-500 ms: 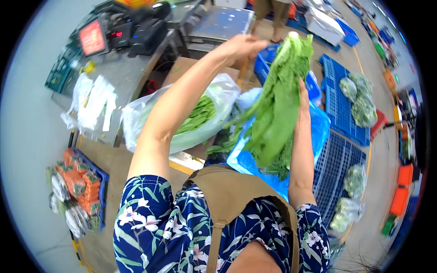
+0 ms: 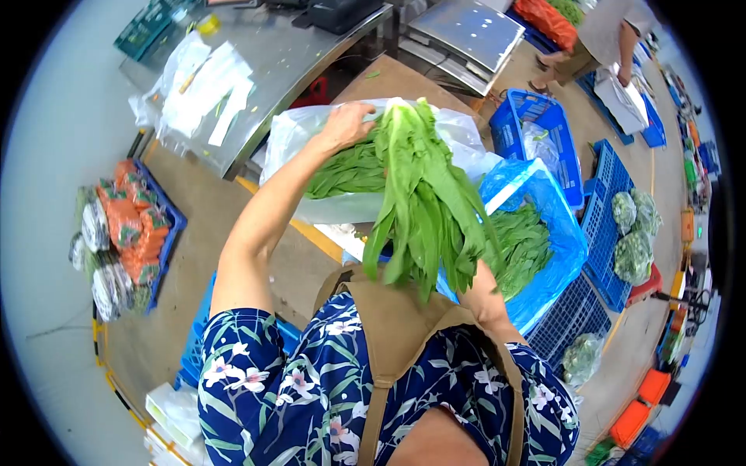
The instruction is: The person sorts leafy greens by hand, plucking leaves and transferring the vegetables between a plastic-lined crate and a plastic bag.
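Note:
A large bunch of leafy lettuce (image 2: 423,202) is held up before my chest, its pale cut stem end pointing away and its long leaves hanging towards me. My right hand (image 2: 483,289) is under the bunch and bears it; leaves hide most of the fingers. To the left of the stem end is my left hand (image 2: 347,126), its fingers extended over the clear plastic bag (image 2: 291,144) and holding nothing I can see. Inside that bag lie more green leaves (image 2: 346,171). A blue-lined crate (image 2: 571,252) with further lettuce (image 2: 522,248) stands to the right.
A metal table (image 2: 287,58) with white plastic bags (image 2: 206,85) is at the upper left. A platform scale (image 2: 466,39) stands at the back. Blue crates (image 2: 513,120) and pallets (image 2: 602,225) line the right. Another person (image 2: 602,39) is at the upper right.
The lettuce bunch has moved left and nearer, from over the blue-lined crate to the front of the clear bag. My left hand has come down and left to the bag. The view has shifted.

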`<state>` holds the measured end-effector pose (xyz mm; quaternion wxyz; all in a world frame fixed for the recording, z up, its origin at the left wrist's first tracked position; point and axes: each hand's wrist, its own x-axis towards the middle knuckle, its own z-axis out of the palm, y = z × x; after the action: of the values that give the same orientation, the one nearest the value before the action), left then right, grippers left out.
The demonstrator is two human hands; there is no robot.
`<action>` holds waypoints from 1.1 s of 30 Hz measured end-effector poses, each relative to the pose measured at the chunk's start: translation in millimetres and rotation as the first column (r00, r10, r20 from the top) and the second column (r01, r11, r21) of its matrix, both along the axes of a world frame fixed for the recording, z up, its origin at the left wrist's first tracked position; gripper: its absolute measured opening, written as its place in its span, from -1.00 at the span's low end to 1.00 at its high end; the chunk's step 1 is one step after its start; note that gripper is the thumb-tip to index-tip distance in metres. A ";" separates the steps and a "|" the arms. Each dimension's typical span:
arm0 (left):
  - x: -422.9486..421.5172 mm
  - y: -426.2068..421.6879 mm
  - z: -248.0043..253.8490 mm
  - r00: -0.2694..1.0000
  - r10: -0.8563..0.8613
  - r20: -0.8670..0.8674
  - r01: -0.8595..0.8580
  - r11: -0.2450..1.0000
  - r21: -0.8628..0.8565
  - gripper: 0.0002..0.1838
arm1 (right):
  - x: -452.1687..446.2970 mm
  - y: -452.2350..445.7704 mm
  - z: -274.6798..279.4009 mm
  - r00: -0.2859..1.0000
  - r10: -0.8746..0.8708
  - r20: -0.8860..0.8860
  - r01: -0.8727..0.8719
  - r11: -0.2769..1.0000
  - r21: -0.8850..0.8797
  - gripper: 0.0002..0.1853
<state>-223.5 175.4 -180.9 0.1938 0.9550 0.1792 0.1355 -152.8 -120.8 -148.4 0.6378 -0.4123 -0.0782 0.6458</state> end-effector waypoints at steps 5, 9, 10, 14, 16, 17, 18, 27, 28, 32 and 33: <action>-23.9 -7.2 2.6 0.979 0.126 -0.161 -0.172 0.935 -0.309 -0.62 | -21.9 -67.9 50.2 0.993 0.107 0.055 -0.102 0.991 -0.090 -0.36; -34.5 -13.4 15.7 0.986 0.138 -0.095 -0.163 0.920 -0.355 -0.67 | -27.5 -85.0 74.3 0.987 0.116 0.107 -0.103 0.987 -0.123 -0.36; -34.2 -15.5 16.8 0.983 0.176 -0.055 -0.184 0.922 -0.339 -0.68 | -28.3 -83.4 77.3 0.987 0.108 0.119 -0.093 0.988 -0.122 -0.36; -34.2 -59.9 68.0 0.942 0.278 0.190 -0.160 0.867 -0.473 -0.71 | -23.8 -55.8 72.3 0.990 0.029 0.140 -0.019 0.997 -0.072 -0.35; -48.8 -103.8 133.7 0.976 0.211 0.050 -0.100 0.641 -0.761 -0.62 | -13.6 -26.2 51.4 0.989 -0.045 0.138 0.046 0.999 -0.008 -0.35; -55.8 -121.1 145.0 0.991 0.131 0.000 -0.071 0.536 -0.841 -0.61 | -2.8 -2.7 28.3 0.990 -0.103 0.094 0.099 0.994 0.052 -0.35; -59.3 -134.9 149.9 1.000 -0.014 -0.018 -0.009 0.482 -0.876 -0.57 | 5.7 13.0 14.0 0.987 -0.144 0.074 0.138 0.987 0.084 -0.35; -36.8 -181.9 142.5 0.987 -0.037 -0.158 -0.158 0.008 -0.987 -0.69 | 77.5 50.2 -25.6 0.948 -0.259 -0.183 0.303 0.911 0.279 -0.30; -33.9 -182.3 141.9 0.985 -0.072 -0.159 -0.161 -0.019 -0.987 -0.71 | 84.9 45.5 -23.6 0.940 -0.297 -0.165 0.335 0.892 0.302 -0.29; -17.7 -183.5 138.3 0.973 -0.185 -0.139 -0.150 -0.047 -0.988 -0.78 | 124.9 23.1 -7.3 0.900 -0.417 -0.125 0.431 0.812 0.394 -0.31; -14.6 -188.3 135.0 0.971 -0.203 -0.129 -0.140 -0.040 -0.989 -0.77 | 129.1 11.1 -6.2 0.878 -0.466 -0.107 0.468 0.791 0.394 -0.32</action>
<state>-238.2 -13.0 -45.9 0.8023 0.5324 0.2210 -0.1547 -23.7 -109.7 -154.6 0.8490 -0.2750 -0.1057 0.4386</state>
